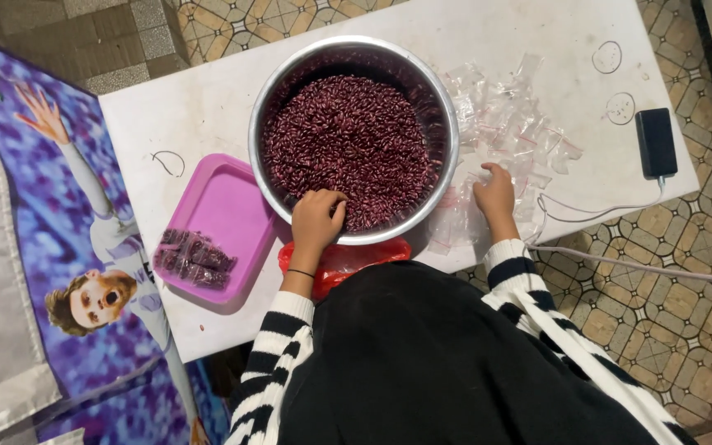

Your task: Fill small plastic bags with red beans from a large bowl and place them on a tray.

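My left hand (316, 218) dips over the near rim of the steel bowl (354, 138), fingers curled into the heap of glossy dark-red beans (348, 148), while my right hand (494, 196) lies flat and unclenched on the crinkled clear bags (508, 124) just beside the bowl, pinning one within reach. The pink plastic tray (224, 210) on the left side holds filled packets (194, 257), close by on the white table (208, 107).

Centre: the steel bowl of red beans (354, 140) fills it.
Left: pink tray (224, 206) with filled packets (194, 257).
Right: loose clear bags (508, 132), black charger (656, 142).
Free: bare table (199, 99) far-left.
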